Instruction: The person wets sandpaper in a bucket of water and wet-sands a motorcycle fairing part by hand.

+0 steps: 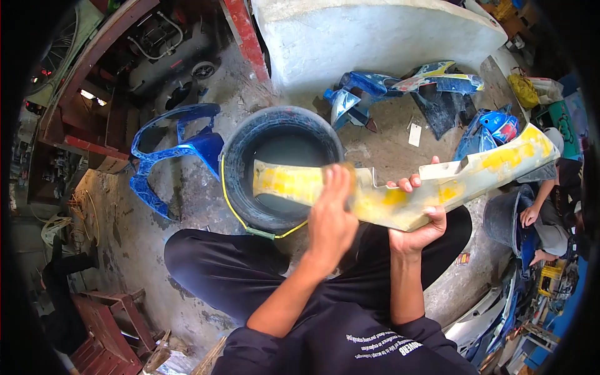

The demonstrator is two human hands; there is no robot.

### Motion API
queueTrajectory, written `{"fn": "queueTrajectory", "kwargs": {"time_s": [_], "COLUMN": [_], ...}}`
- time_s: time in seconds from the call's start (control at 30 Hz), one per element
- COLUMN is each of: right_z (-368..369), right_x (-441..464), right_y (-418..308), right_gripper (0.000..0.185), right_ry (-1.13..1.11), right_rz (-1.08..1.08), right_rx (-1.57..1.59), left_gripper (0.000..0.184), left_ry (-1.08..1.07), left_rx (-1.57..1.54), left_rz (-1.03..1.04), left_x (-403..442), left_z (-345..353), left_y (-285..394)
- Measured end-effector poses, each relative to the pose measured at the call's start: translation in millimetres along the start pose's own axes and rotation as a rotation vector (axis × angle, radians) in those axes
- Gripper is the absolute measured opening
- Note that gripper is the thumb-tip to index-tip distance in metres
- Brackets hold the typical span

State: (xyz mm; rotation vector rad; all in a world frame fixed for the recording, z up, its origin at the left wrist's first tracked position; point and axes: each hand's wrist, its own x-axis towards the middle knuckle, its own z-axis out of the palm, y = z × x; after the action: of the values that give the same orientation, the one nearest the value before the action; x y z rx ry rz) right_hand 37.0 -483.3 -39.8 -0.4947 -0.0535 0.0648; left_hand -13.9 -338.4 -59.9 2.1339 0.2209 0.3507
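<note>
A long motorcycle body panel (387, 203), patchy yellow, grey and cream, stretches across the view above my lap. Its narrow left end hangs over a black bucket (231, 156) with a yellow wire handle and cloudy water inside. My right hand (420, 225) grips the panel near its middle, thumb on the near side and fingers round the far edge. Pressed on the panel's face left of that is my left hand (334, 219), fingers together and slightly blurred. A brownish piece at its fingertips looks like sandpaper (357, 178), partly hidden by the fingers.
On the concrete floor lie a blue fairing frame (200, 147) to the left and more blue panels (369, 84) by a white curved wall (375, 37). At right, another person (550, 200) sits by a dark bucket (500, 215). A reddish wooden stool (112, 331) stands lower left.
</note>
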Motion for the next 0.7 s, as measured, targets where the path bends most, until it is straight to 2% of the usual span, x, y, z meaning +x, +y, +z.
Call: {"fn": "queueTrajectory", "kwargs": {"time_s": [0.13, 0.2, 0.27, 0.47, 0.53, 0.6, 0.7], "right_z": [-4.5, -4.3, -0.8, -1.6, 2.2, 3.2, 1.5], "right_x": [4.1, 1.7, -0.1, 2.5, -0.6, -3.2, 2.8], "right_y": [-2.6, 1.4, 5.6, 2.0, 5.8, 5.9, 2.6], "right_gripper": [0.098, 0.098, 0.098, 0.099, 0.099, 0.099, 0.099], "right_ry": [0.000, 0.022, 0.012, -0.016, -0.004, -0.004, -0.003], "right_rz": [0.005, 0.010, 0.024, 0.014, 0.023, 0.033, 0.027], "right_rx": [0.017, 0.023, 0.030, 0.022, 0.025, 0.027, 0.005], "left_gripper": [0.071, 0.070, 0.072, 0.071, 0.070, 0.069, 0.072], "left_ry": [-0.092, -0.012, 0.050, -0.073, 0.055, 0.078, -0.014], "left_rx": [-0.070, 0.015, -0.007, -0.072, -0.001, 0.013, -0.009], "left_rz": [0.067, 0.088, 0.019, 0.074, 0.031, -0.013, 0.049], "left_x": [-29.3, -13.9, -4.9, -31.7, -8.9, -0.4, -23.1], "left_z": [-2.2, -3.7, -3.7, -1.7, -2.7, -3.0, 0.8], "left_y": [26.5, 8.6, 5.3, 20.2, 4.3, -3.9, 16.5]}}
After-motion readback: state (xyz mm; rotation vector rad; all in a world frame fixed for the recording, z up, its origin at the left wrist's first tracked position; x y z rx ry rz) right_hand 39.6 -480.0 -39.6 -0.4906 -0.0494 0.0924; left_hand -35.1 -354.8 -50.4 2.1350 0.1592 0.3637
